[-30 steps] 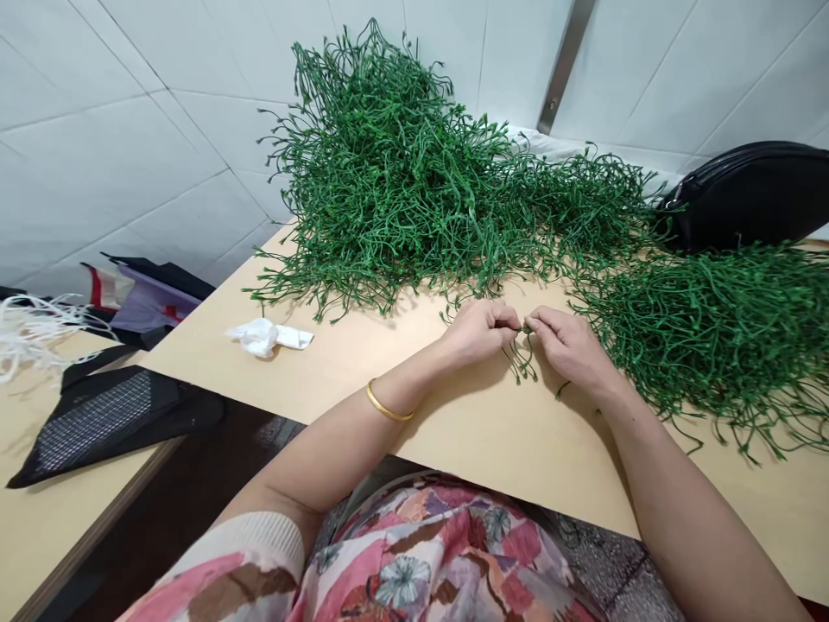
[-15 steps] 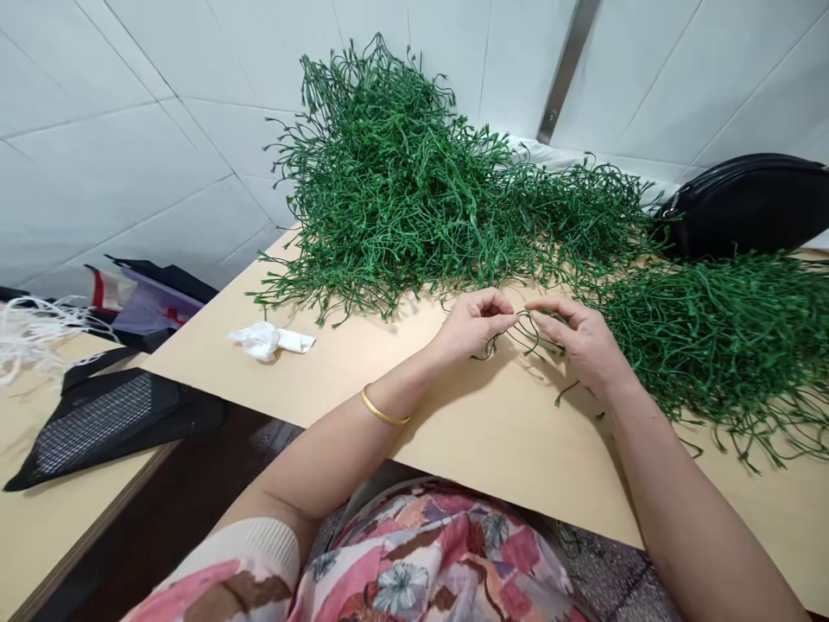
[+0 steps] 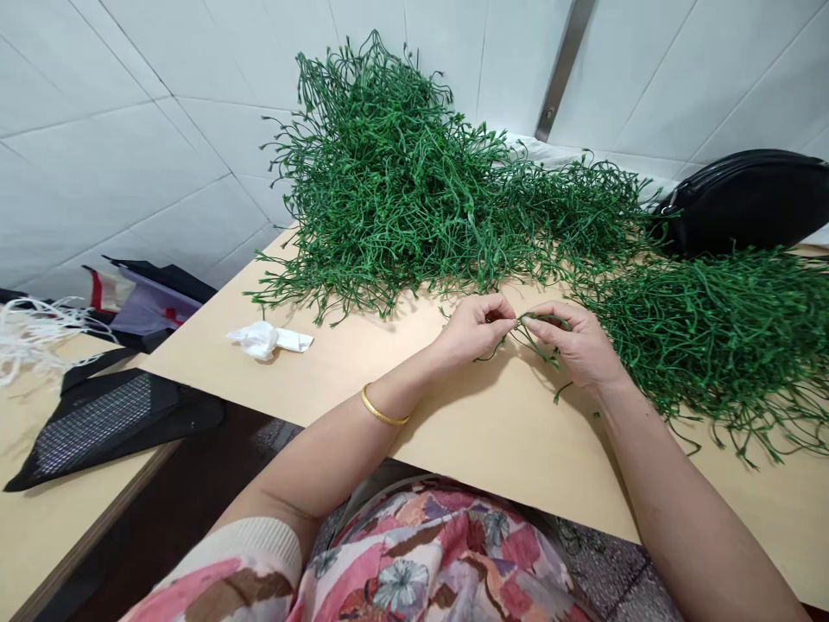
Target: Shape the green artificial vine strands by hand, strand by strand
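Observation:
Just above the tabletop, my left hand [image 3: 477, 328] pinches thin green plastic stems between thumb and fingers. My right hand [image 3: 579, 341] faces it, thumb and forefinger closed on the same green stems [image 3: 536, 345], whose ends hang below the fingers. The fingertips of both hands almost meet, and they partly hide where the stems join. Behind the hands rises a large pile of green stems [image 3: 389, 181] with small budlike tips. A second heap of stems [image 3: 718, 337] lies beside my right hand and forearm.
A crumpled white tissue [image 3: 262, 339] lies left on the wooden table [image 3: 505, 441]. A black bag [image 3: 744, 203] sits at the back right by the tiled wall. Lower left, another surface holds white strings [image 3: 39, 337] and a black mesh pouch [image 3: 104, 419].
My right thumb and forefinger have come together on the stems, closing the small gap seen before. My left hand has barely moved.

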{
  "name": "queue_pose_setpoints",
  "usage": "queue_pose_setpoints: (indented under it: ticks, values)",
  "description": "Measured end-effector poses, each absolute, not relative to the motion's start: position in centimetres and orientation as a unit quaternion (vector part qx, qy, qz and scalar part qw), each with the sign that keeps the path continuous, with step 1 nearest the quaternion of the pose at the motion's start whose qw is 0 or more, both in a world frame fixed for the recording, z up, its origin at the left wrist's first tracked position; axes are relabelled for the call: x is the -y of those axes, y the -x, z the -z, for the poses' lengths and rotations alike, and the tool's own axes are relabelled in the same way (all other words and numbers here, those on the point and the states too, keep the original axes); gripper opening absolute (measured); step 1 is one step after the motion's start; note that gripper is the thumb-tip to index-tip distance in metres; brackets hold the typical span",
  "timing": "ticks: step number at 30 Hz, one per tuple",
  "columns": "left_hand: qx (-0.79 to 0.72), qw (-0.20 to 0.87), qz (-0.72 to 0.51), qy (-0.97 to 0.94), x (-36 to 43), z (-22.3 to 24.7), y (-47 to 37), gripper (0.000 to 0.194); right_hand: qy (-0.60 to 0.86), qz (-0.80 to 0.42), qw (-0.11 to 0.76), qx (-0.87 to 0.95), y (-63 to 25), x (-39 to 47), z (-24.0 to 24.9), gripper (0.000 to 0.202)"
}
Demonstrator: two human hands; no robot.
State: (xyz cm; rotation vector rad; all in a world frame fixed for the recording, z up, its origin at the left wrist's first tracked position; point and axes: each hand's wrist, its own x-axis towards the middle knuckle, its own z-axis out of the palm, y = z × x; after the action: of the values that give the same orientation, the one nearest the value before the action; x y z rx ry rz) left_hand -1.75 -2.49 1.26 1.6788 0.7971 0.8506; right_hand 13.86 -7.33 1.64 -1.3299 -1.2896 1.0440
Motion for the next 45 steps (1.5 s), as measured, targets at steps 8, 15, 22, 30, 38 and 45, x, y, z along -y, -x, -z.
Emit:
queue_pose_setpoints:
  ticks: [8,15,22,30,38,45]
  values:
    - [-0.330,0.480,-0.327,-0.744,2.53,-1.17,1.74,0.008,0.546,-0.460,0.475,0.514,-14.11,7.36,-1.61,0.016]
    - [-0.339,0.482,-0.320,-0.741,2.55,-0.87,1.96,0.007,0.530,-0.487,0.479,0.502,-14.21,7.26,-1.47,0.018]
    - [-0.330,0.445,-0.305,-0.774,2.35,-0.74,2.02,0.012,0.501,-0.542,0.485,0.469,-14.18,7.21,-1.50,0.017]
    - [-0.357,0.239,-0.276,-0.860,2.49,-1.05,2.23,0.017,0.599,-0.299,0.393,0.630,-14.57,7.00,-1.23,0.008]
    - [-0.349,0.266,-0.294,-0.849,2.57,-1.14,2.08,0.013,0.611,-0.310,0.447,0.575,-14.40,7.06,-1.55,0.010]
    - [-0.345,0.287,-0.310,-0.838,2.57,-1.03,2.04,0.013,0.492,-0.537,0.530,0.434,-14.61,6.89,-1.95,0.019]
